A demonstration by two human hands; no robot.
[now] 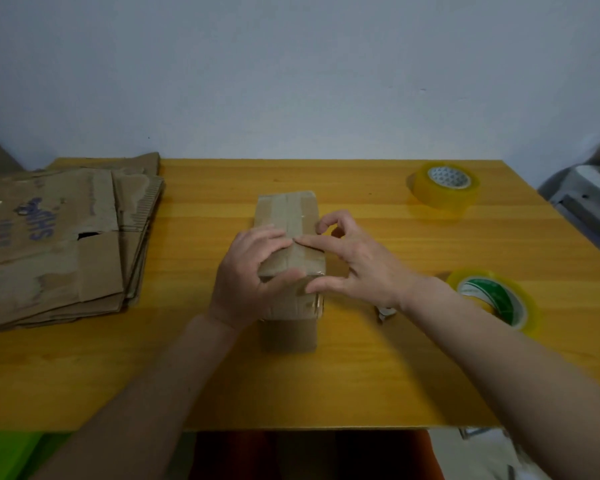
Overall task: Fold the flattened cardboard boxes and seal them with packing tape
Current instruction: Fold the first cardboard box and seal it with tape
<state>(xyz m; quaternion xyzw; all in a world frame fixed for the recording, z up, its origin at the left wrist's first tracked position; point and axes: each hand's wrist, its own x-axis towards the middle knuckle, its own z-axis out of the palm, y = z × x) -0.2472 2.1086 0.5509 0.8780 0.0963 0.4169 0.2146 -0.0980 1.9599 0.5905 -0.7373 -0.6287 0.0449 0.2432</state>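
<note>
Head view: hands [250,271] press taped box [288,216].

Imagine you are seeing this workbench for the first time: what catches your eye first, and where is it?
Two bare hands, left hand and right hand, press on a small brown cardboard box at the centre of the yellow wooden table. A stack of flattened brown cardboard boxes lies at the left, and two yellowish tape rolls lie at the right.

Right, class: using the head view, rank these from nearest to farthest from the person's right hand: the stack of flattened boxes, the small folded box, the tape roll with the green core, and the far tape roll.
From the right hand:
1. small folded box, touched by it, table centre.
2. tape roll with the green core, near right.
3. far tape roll, back right.
4. stack of flattened boxes, far left.
</note>
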